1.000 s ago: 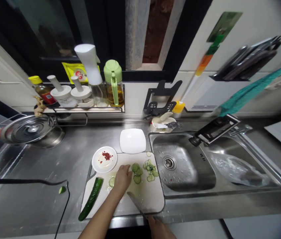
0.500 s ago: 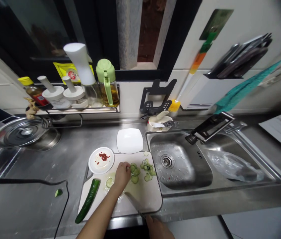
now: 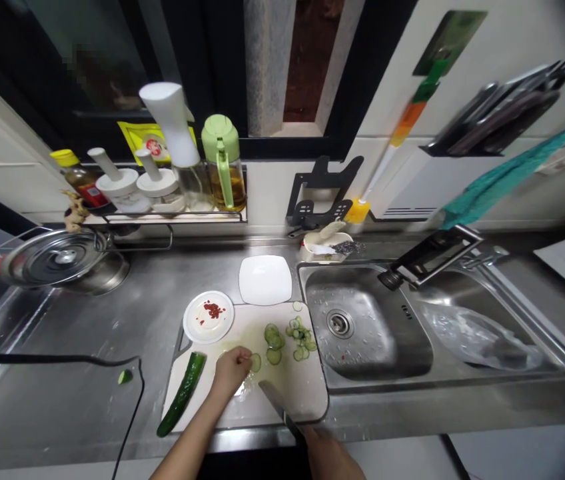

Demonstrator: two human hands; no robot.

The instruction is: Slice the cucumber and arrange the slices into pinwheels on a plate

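My left hand [image 3: 234, 367] is over the middle of the white cutting board [image 3: 292, 400], its fingers pinched on a thin cucumber slice [image 3: 256, 363]. To the right of it lies a small overlapping group of cucumber slices [image 3: 273, 341], and a looser heap of slices [image 3: 302, 340] sits nearer the board's right edge. My right hand [image 3: 331, 455], at the board's front edge, is closed around the handle of a kitchen knife [image 3: 275, 402]. The blade points up and left, low over the board. A length of green cucumber [image 3: 182, 395] rests along the board's left side.
Behind the board stand a round plate with chopped red bits [image 3: 192, 327] and a square white plate [image 3: 265, 280]. The steel double sink [image 3: 367, 333] is on the right. A cucumber end [image 3: 124, 377] and a black cable [image 3: 140, 393] lie on the left counter.
My left hand has moved left and toward me, away from the grouped slices, and now has a single slice at its fingertips. The knife stays in my right hand, slightly shifted.
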